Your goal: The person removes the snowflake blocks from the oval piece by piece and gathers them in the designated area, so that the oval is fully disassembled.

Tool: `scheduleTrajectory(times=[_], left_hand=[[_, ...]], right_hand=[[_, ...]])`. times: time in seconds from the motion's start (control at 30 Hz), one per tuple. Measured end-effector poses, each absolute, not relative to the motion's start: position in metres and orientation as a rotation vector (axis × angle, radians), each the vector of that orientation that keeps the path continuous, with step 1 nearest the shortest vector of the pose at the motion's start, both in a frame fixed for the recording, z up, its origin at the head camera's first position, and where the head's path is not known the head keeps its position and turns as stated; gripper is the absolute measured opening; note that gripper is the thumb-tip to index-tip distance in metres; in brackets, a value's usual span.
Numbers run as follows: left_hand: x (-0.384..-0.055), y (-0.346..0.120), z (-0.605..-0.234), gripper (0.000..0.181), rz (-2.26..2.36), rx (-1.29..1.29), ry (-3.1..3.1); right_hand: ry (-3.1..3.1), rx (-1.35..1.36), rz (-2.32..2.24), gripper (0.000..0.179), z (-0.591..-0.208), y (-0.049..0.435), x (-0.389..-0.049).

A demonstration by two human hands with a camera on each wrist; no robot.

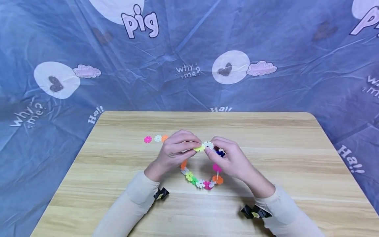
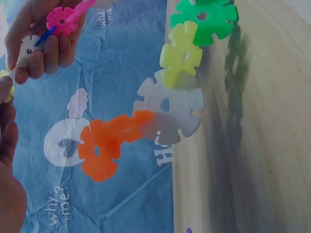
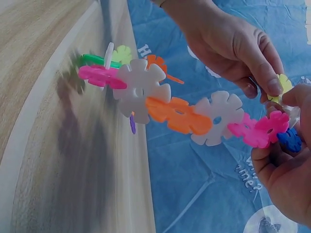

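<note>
From the head view, I see the person's left hand (image 1: 180, 148) pinching a yellow disc (image 1: 199, 148) and the right hand (image 1: 234, 158) pinching a white disc (image 1: 209, 145), the two meeting over the desk (image 1: 204, 214). A looped chain of notched discs (image 1: 189, 176) hangs below the hands; a loose pink disc (image 1: 147, 140) lies left of them. In the left wrist view, the chain runs orange, clear, yellow, green, its shadow on the desk. In the right wrist view, a blue disc (image 3: 290, 140) sits by the right hand's fingers, beside pink links.
</note>
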State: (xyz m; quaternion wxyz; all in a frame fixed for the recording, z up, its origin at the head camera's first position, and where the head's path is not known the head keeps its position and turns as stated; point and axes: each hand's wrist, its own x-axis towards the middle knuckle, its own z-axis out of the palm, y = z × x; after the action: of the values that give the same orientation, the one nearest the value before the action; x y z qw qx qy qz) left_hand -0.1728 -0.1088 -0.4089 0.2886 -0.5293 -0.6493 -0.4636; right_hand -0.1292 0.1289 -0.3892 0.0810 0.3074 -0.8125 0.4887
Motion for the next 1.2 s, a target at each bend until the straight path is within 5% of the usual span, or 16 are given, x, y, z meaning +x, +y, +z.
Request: scheduleTrajectory(times=[1.2], left_hand=[[-0.176, -0.098, -0.404, 0.011, -1.143, -1.395, -1.592]], right_hand=[[-2.342, 0.954, 1.721, 0.017, -0.389, 0.127, -0.132]])
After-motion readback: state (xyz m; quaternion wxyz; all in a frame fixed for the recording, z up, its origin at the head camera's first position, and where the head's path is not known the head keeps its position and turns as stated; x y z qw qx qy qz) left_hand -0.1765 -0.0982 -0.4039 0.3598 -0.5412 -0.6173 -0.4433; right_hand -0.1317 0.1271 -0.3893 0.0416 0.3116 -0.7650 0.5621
